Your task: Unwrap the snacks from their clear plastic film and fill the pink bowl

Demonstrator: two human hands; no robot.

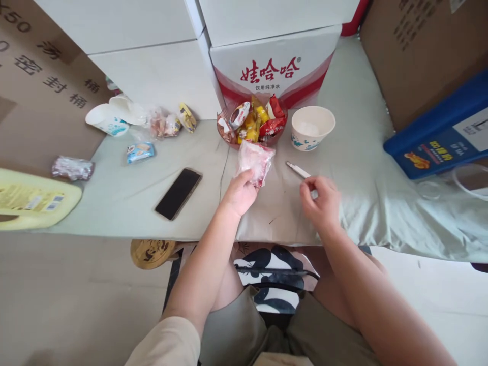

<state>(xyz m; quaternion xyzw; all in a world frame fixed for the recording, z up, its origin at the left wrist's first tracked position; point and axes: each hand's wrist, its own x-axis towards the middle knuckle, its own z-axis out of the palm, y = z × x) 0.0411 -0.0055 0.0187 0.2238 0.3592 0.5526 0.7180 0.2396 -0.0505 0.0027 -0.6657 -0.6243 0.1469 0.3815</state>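
Note:
My left hand [241, 194] is closed on a flat, clear-wrapped packet [254, 161] with pink and white contents, its thumb on top. The packet is held just in front of a reddish bowl [224, 140] filled with wrapped snacks [253, 119]. My right hand [321, 202] has its fingers curled in at the near end of a slim white pen-like tool [297, 169], whose grey tip points away to the left. Its exact kind is unclear, and the fingers cover part of it. Behind this hand stands a white paper cup [312, 127] with a blue-green pattern.
A phone [178, 193] lies left on the cloth-covered table [206, 152]. Farther left are a blue snack packet [140, 152], tipped paper cups [109, 119] and a yellow jug [36, 198]. White boxes [274, 56] wall the back; a blue container [442, 127] stands right.

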